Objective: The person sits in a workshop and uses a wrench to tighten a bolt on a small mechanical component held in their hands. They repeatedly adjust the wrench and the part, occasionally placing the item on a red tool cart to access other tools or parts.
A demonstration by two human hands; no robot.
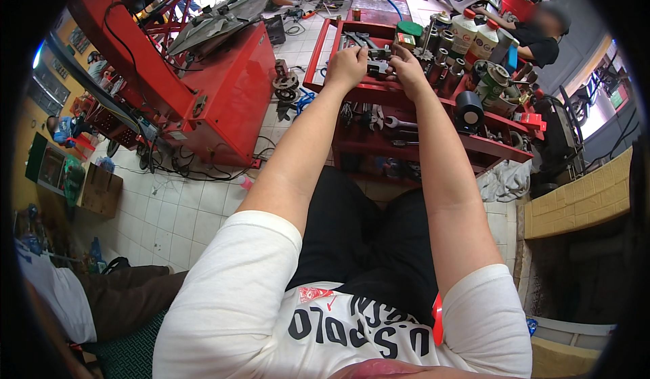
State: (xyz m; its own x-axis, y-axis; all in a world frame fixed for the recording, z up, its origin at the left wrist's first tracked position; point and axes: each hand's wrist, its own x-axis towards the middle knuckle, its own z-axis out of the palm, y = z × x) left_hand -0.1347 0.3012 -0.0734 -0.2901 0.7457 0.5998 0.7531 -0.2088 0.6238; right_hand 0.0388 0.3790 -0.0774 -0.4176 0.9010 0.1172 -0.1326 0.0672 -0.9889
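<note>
Grip: your left hand (347, 69) and right hand (409, 73) curl at a dark metal piece (378, 53); closure unclear. Steady it above the red tray (376, 91).

The left grip (347, 69) and right grip (409, 72) flank a dark metal piece (378, 53) over a red tool cart (377, 92); wrenches (399, 122) lie on a lower tier.

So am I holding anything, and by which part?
Apparently a grey metal piece, between left hand and right hand; which part each grips can't be told.
</note>
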